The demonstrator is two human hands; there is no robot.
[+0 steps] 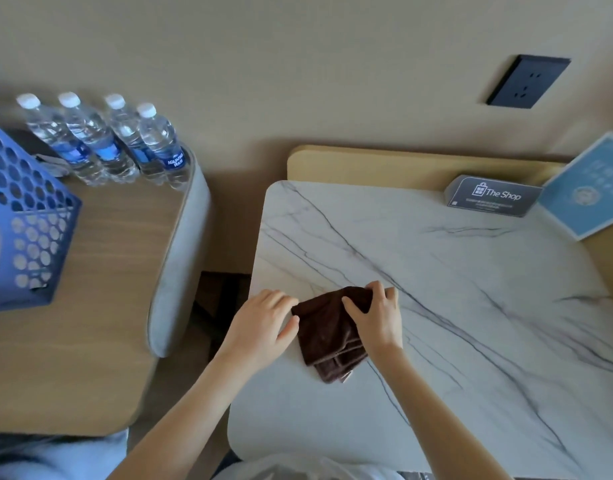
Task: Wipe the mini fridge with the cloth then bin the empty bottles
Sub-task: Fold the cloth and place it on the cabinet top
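Beige wall (pixel 298 46), black socket (pixel 528 82) upper right. White veined marble tabletop (pixel 436 289) against wall. Wood side table (pixel 107 237) left; dark floor (pixel 222 289) between.

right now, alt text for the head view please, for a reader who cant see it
A person's left hand and right hand hold a folded brown cloth on a white marble-look top. To the left, four capped water bottles and a blue basket stand on a wooden table.
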